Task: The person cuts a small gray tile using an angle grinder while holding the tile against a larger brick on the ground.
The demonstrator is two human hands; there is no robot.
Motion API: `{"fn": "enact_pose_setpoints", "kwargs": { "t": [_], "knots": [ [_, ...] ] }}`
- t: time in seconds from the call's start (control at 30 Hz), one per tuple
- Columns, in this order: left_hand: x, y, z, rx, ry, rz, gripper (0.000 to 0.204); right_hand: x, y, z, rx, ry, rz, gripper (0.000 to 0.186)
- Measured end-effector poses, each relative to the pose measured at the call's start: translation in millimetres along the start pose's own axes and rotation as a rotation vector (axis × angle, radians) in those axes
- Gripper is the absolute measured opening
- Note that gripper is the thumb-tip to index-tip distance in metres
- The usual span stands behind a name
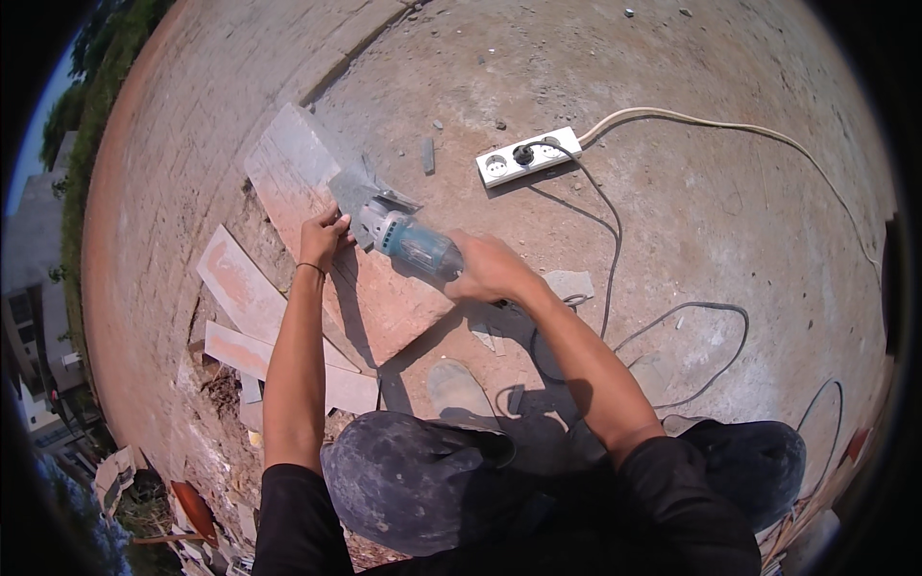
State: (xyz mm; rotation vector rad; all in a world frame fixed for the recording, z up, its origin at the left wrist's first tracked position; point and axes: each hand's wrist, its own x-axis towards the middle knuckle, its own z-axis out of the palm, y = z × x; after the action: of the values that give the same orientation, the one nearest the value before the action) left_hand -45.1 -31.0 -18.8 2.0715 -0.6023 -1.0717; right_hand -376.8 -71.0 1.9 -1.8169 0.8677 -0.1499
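Observation:
A teal angle grinder (421, 246) with a grey head is in my right hand (480, 264), whose fingers wrap round its body. The grinder's head is over a small grey tile piece (351, 193). My left hand (325, 233) grips the lower left edge of that piece, fingers closed on it. Beneath both lies a large pinkish stone slab (394, 322), angled on the ground, with a pale upper end.
Cut slab strips (235, 278) lie left of the slab. A white power strip (499, 165) with a black plug and cords sits upper right on dusty ground (711, 221). My knees and shoes are below. Small rubble lies around; buildings show at far left.

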Motion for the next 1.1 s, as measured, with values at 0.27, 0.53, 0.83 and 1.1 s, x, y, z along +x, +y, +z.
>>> {"fn": "enact_pose_setpoints", "kwargs": {
  "t": [0.27,0.53,0.83,1.1],
  "knots": [
    [0,1,3,-0.038,0.004,0.011,0.052,7,0,2,0.001,-0.007,0.016,0.064],
    [3,-2,-2,-0.008,-0.016,-0.003,0.050,1,5,-3,-0.031,-0.007,-0.008,0.065],
    [5,-4,-3,-0.031,0.004,0.045,0.051,3,7,-5,-0.025,-0.018,-0.017,0.066],
    [3,-1,1,0.002,0.002,0.023,0.051,2,12,-12,-0.029,-0.061,0.021,0.079]
  ]
}}
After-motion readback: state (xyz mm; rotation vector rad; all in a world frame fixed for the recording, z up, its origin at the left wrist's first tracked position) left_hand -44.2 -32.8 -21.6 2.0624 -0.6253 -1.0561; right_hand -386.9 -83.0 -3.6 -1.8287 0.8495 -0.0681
